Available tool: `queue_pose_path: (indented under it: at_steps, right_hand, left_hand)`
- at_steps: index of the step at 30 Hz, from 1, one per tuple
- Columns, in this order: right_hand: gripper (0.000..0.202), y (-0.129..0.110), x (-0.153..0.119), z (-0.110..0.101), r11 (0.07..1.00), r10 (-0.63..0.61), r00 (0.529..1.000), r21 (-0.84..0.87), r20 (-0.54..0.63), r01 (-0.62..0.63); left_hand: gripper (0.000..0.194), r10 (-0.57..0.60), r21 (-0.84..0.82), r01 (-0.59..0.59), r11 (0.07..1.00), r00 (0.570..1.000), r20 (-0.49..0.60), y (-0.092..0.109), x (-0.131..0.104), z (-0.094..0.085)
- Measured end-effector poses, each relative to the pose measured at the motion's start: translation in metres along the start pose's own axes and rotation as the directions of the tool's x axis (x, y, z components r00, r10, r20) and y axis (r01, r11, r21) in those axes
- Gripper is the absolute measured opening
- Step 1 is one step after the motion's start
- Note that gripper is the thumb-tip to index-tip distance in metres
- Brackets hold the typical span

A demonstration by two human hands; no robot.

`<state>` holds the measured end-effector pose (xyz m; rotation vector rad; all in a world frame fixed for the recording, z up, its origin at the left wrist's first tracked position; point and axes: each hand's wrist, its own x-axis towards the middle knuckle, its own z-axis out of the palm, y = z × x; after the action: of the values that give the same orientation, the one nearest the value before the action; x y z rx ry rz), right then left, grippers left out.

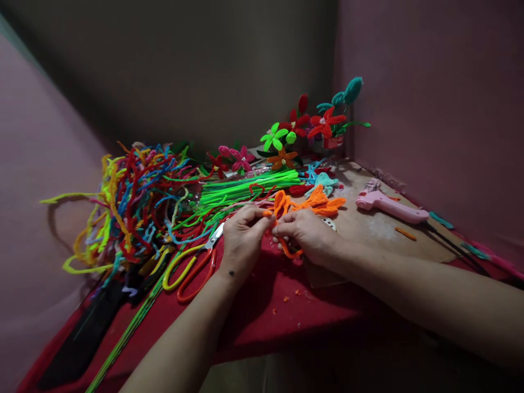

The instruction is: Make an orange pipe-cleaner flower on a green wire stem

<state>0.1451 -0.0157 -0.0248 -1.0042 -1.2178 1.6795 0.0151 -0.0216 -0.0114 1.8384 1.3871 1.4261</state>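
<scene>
An orange pipe cleaner (291, 253) is bent into a curve between my two hands. One end is pinched by my left hand (245, 237), its thumb and index finger pressed together. Close beside it, my right hand (307, 234) has its fingers closed on the same piece. Just beyond my fingertips lie bent orange petal shapes (321, 202). Scissors (196, 265) with one yellow and one red handle lie left of my left hand. Small orange bits (286, 299) are scattered on the red cloth (323, 314) nearer to me.
A tangled heap of coloured pipe cleaners (131, 202) fills the left. Green pipe cleaners (249, 185) lie at the centre back, with fuzzy flowers (323, 123) behind. A pink glue gun (393, 207) rests on a brown board (368, 234) at right. Green stems (131, 333) lie front left.
</scene>
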Motion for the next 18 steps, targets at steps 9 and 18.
queue_pose_path:
  at_steps: [9,18]
  right_hand:
    - [0.017,-0.005,0.001,-0.005,0.996,-0.037,0.999,0.083,-0.001,0.037]
    - [0.006,-0.001,0.005,-0.008,0.952,-0.069,0.988,0.304,0.137,0.024]
  left_hand:
    - [0.027,-0.346,-0.039,0.381,0.924,0.874,0.34,0.005,0.007,-0.017]
    - [0.03,-0.362,-0.037,0.388,0.921,0.886,0.29,0.006,0.007,-0.021]
